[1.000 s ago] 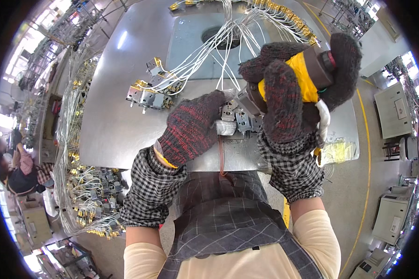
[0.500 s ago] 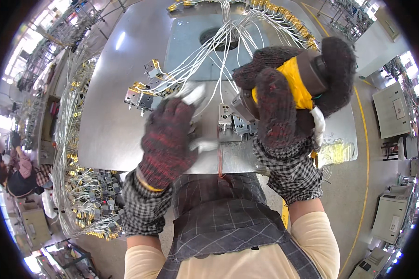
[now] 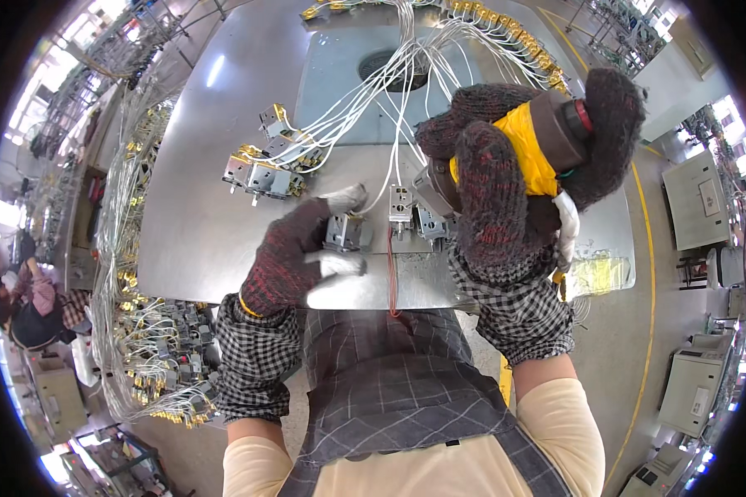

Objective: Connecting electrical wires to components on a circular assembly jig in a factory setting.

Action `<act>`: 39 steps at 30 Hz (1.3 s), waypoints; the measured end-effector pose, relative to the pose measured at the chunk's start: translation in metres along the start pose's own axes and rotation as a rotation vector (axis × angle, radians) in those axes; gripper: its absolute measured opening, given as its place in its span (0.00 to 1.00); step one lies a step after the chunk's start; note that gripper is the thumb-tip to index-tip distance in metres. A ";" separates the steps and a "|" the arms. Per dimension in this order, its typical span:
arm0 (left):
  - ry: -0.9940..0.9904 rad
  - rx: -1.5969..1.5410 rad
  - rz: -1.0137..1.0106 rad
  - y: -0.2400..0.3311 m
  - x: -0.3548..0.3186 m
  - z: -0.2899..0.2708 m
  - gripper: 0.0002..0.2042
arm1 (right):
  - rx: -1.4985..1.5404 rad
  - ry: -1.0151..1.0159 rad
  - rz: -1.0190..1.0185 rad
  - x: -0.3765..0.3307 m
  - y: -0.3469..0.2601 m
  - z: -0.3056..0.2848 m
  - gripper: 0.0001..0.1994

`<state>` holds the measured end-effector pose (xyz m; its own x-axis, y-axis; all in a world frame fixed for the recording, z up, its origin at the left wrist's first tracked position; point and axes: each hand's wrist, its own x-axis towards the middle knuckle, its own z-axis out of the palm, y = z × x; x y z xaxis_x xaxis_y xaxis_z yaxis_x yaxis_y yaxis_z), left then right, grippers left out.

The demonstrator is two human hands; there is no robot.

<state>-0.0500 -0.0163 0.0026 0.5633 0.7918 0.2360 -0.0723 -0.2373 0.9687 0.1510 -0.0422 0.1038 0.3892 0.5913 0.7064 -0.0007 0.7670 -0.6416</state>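
My left hand [image 3: 294, 248], in a dark red-flecked knit glove with white fingertips, has its thumb and forefinger spread on either side of a small grey metal switch-like block [image 3: 344, 233]. Whether a fingertip touches the block I cannot tell. My right hand [image 3: 493, 186], in a thick dark glove, is wrapped round a brown hand-held power tool [image 3: 529, 147] bound with yellow tape. The tool's nose points down and left, beside a pale metal block [image 3: 400, 207] and a bluish one [image 3: 430, 225]. Its very tip is hidden.
White wires [image 3: 373, 79] fan from the far side to more metal blocks [image 3: 265, 178] at the left and brass-coloured parts [image 3: 514, 33] at the back right. Thin red wires [image 3: 392, 282] hang over the near edge of the metal table [image 3: 195, 240]. Wired parts hang at the left.
My left hand has drawn back toward the lower left, and the small block between its fingers has come into view. My right hand and the tool have barely moved.
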 end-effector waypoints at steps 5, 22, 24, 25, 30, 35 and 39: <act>0.083 0.379 0.210 -0.003 0.012 0.007 0.36 | -0.083 -0.100 -0.065 0.021 0.023 -0.032 0.36; 0.011 0.794 -0.060 0.017 0.053 0.038 0.33 | 0.269 -0.029 0.033 0.001 0.008 -0.017 0.35; -0.003 0.750 -0.033 0.021 0.054 0.039 0.35 | -0.309 -0.009 -0.024 -0.007 0.001 -0.003 0.31; -0.036 0.755 -0.120 0.027 0.055 0.039 0.36 | 0.342 -0.022 0.077 -0.006 0.006 -0.017 0.33; 0.138 1.013 0.360 0.038 0.035 0.019 0.42 | 0.214 0.001 0.047 -0.003 0.014 -0.016 0.35; 0.111 1.706 0.203 0.038 0.020 -0.042 0.34 | 0.168 0.032 0.050 -0.002 0.010 -0.008 0.38; 0.109 1.095 0.048 0.059 0.019 -0.014 0.26 | 0.168 0.096 0.080 -0.008 0.006 -0.010 0.40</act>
<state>-0.0553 -0.0074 0.0652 0.4997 0.8013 0.3291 0.7070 -0.5968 0.3795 0.1572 -0.0449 0.0906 0.4679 0.6313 0.6185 -0.1852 0.7544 -0.6298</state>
